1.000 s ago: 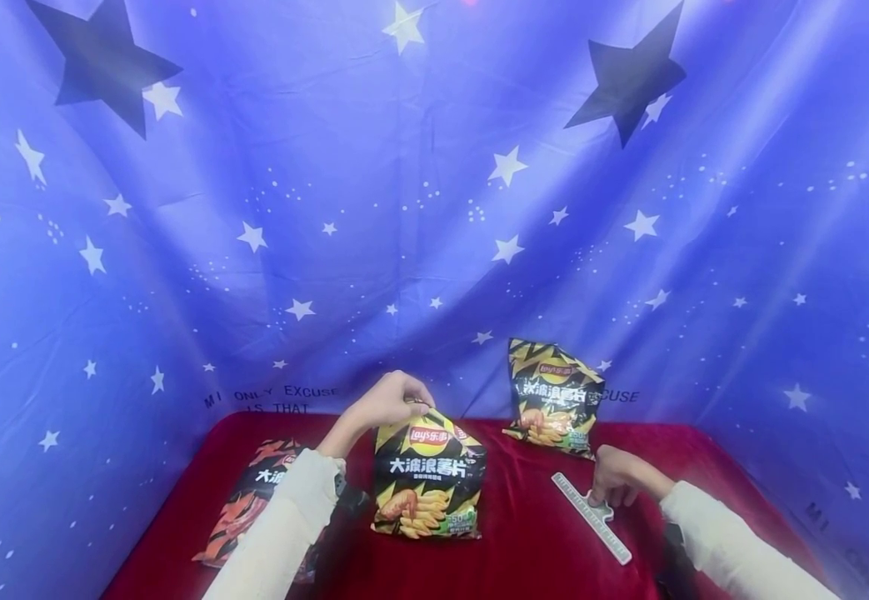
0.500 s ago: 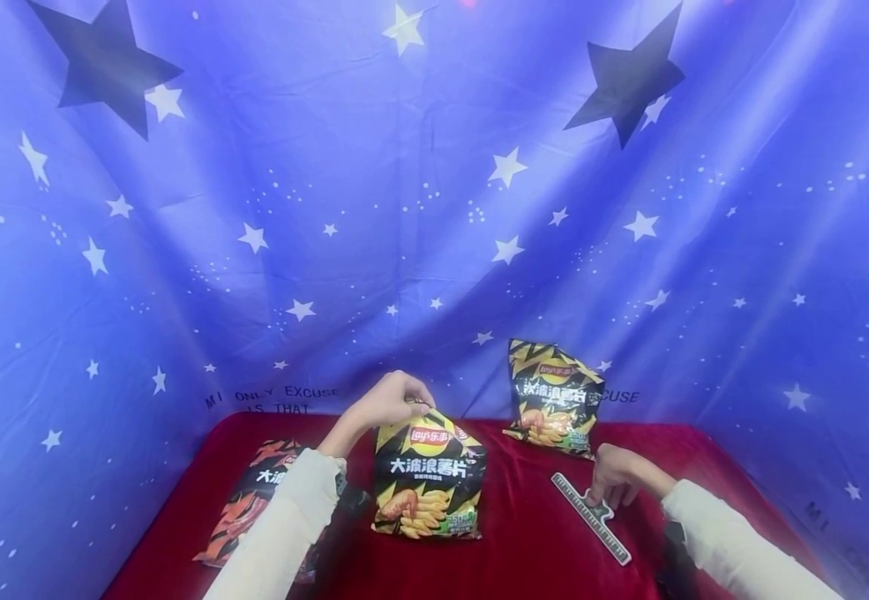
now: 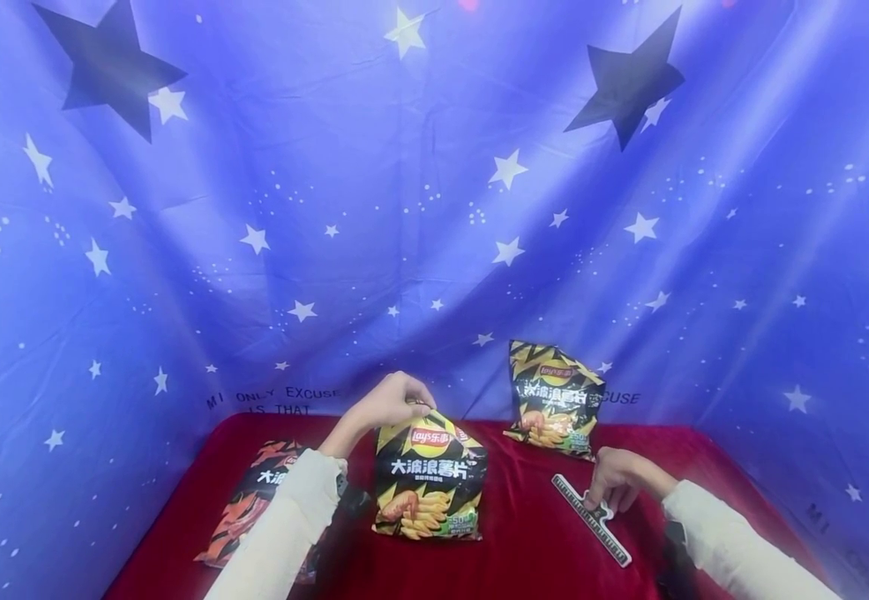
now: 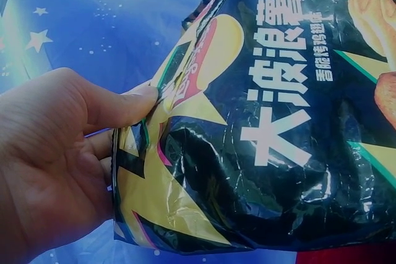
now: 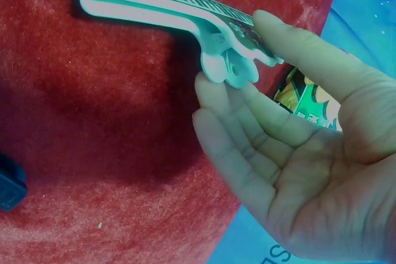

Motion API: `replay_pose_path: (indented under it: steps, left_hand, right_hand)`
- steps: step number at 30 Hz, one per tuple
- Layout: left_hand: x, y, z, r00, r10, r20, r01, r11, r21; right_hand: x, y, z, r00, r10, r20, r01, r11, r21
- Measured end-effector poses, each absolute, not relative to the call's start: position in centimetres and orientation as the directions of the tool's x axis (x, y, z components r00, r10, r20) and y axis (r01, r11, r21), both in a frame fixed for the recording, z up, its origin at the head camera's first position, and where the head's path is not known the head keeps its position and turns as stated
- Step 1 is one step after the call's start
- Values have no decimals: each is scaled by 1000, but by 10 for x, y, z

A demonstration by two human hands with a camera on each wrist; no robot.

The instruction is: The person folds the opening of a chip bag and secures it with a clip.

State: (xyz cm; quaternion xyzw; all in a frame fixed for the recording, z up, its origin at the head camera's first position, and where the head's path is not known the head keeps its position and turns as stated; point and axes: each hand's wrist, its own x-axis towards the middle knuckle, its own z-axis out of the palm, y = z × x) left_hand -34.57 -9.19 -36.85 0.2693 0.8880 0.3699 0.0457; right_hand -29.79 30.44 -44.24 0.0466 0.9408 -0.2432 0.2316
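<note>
Fingers on both sides are curled in a pinch: those of the left hand hold the top edge of a yellow-and-black chip bag, those of the right hand a long white clip.

Farthest left, a red-and-black bag lies on the red cloth, partly covered from view by the cream left sleeve. Next comes the left hand, reaching over to the top of the yellow-and-black chip bag, which is upright with its printed front toward the wearer. In the left wrist view the thumb lies over the front of the bag's edge; the other fingers are mostly hidden behind it.

To the right and farther back stands a second bag with the same print, slightly tilted, in front of the blue star-printed backdrop. Nearer, the clip slants down to the right; its bar bears ruler-like marks. Whether it touches the cloth, I cannot tell. In the right wrist view the thumb presses one handle and fingertips meet the other, the remaining fingers bent loosely below. Last, at the right, is the cream right sleeve.
</note>
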Motion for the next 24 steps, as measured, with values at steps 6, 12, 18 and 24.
replay_pose_path:
  steps: [6,12,18,24]
  left_hand:
    - [-346,-92,-369,-847,519,113,450,588,673]
    - [-346,-91,-369,-847,520,109,446,584,678]
    - [-346,-90,-368,-842,527,114,453,577,680]
    - [-347,-91,-369,-844,525,109,448,578,682]
  right_hand:
    - [-299,307,-445,-877,-27,-480,225,859,-460]
    - [-300,312,-449,-858,-32,-513,261,833,-488]
    - [-302,317,-451,-834,-59,-549,293,795,-530]
    - [-303,321,-450,-822,-105,-560,288,772,-567]
